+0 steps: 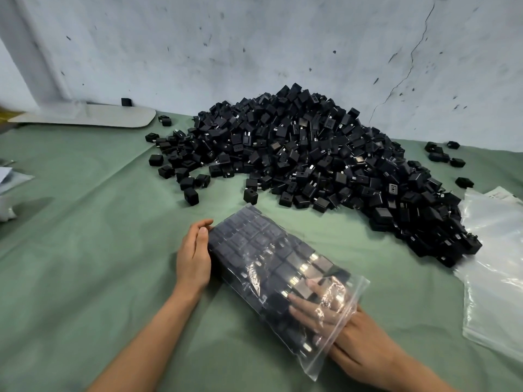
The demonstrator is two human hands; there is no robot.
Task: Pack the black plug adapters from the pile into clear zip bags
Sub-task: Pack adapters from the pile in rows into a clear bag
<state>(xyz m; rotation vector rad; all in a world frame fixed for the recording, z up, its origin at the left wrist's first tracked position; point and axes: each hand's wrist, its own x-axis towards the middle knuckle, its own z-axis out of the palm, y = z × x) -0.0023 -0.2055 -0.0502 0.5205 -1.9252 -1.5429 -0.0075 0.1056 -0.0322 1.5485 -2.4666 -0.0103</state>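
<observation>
Evidently the filling step is near its end. At the left, the left hand is laid flat against the long side of the bag, fingers straight and together. Nothing is gripped, and the bag is only steadied by it. The bag lies slanted on the green cloth, its closed end away from the person and its mouth toward the near right. It is packed almost to the mouth with adapters set in fairly neat rows.

The right hand is pushed in through the open mouth, its fingers spread and nearly straight on the last rows. Nothing appears to be pinched, though part of them is hidden by glare on the film. The rows are judged to be pressed into place rather than added to.

Behind and to the right, the pile is heaped against the wall, so much of the task is left. At the far right, spare bags are laid just beside the pile's edge.

Next, the right hand is to be drawn out without the rows being upset, and the zip pressed closed along its whole length.
</observation>
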